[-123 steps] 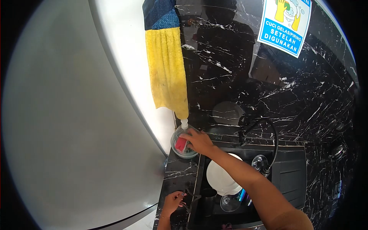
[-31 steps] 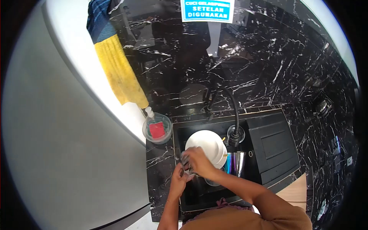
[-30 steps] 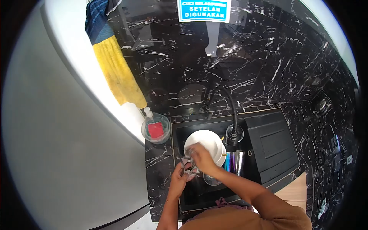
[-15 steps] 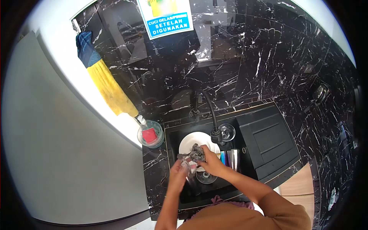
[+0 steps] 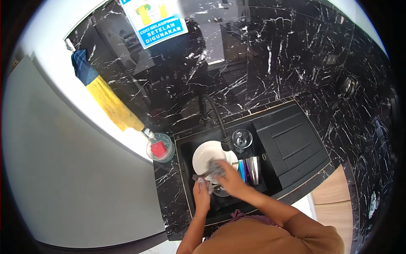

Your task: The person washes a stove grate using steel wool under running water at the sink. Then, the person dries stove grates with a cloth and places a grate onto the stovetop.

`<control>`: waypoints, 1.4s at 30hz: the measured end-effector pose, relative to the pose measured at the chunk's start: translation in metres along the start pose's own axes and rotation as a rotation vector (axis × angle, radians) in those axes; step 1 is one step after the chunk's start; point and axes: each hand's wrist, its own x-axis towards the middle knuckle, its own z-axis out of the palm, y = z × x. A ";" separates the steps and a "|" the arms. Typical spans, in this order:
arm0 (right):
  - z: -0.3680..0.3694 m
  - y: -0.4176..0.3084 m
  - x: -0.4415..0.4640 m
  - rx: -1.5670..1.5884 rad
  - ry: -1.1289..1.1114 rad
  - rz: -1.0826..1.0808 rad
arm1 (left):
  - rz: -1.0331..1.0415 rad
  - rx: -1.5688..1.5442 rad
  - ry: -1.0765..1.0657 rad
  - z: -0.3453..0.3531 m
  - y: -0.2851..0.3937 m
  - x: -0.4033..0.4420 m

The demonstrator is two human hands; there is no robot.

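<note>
Over the sink, my right hand (image 5: pixel 230 181) is closed on a grey mesh-like scrubber (image 5: pixel 216 169), slightly smeared by motion. Close beside it, my left hand (image 5: pixel 201 195) pinches something partly see-through with a dark end; its kind is not clear. Beneath the hands a white plate (image 5: pixel 202 156) lies in the basin. Just right of it are shiny metal tumblers (image 5: pixel 253 168), one with a blue-purple sheen. A stemmed glass (image 5: pixel 242 138) stands behind them, and another clear glass base (image 5: pixel 220 191) shows partly under my right hand.
The black faucet (image 5: pixel 226 142) arches over the basin. A ridged drainboard (image 5: pixel 296 139) lies to the right. At left, a tub (image 5: pixel 169 148) holds a soap bottle and a red sponge (image 5: pixel 158 148). A yellow-blue towel (image 5: pixel 108 101) hangs on the wall, near a sign (image 5: pixel 163 31).
The camera view has shifted, so the sink sits a little higher and further left. The scrubber and the see-through thing stay in my hands, their angle to each other slightly changed.
</note>
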 end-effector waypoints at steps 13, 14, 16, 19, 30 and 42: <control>0.006 0.014 0.029 -0.255 0.084 0.035 | 0.223 0.273 0.072 0.014 0.004 -0.001; 0.010 0.008 0.026 -0.211 0.045 0.002 | 0.229 0.255 0.086 0.017 0.008 0.001; 0.021 -0.007 0.007 -0.125 -0.036 -0.049 | 0.223 0.222 0.111 0.021 0.013 -0.001; 0.020 0.027 0.002 -0.242 -0.069 0.020 | 0.142 0.226 0.082 0.006 -0.002 0.003; -0.031 0.176 0.081 -0.229 0.113 0.167 | -0.078 0.057 0.048 -0.004 -0.028 0.037; 0.010 0.217 0.207 -0.440 -0.222 -0.240 | -0.348 -0.025 -0.097 0.037 -0.056 0.076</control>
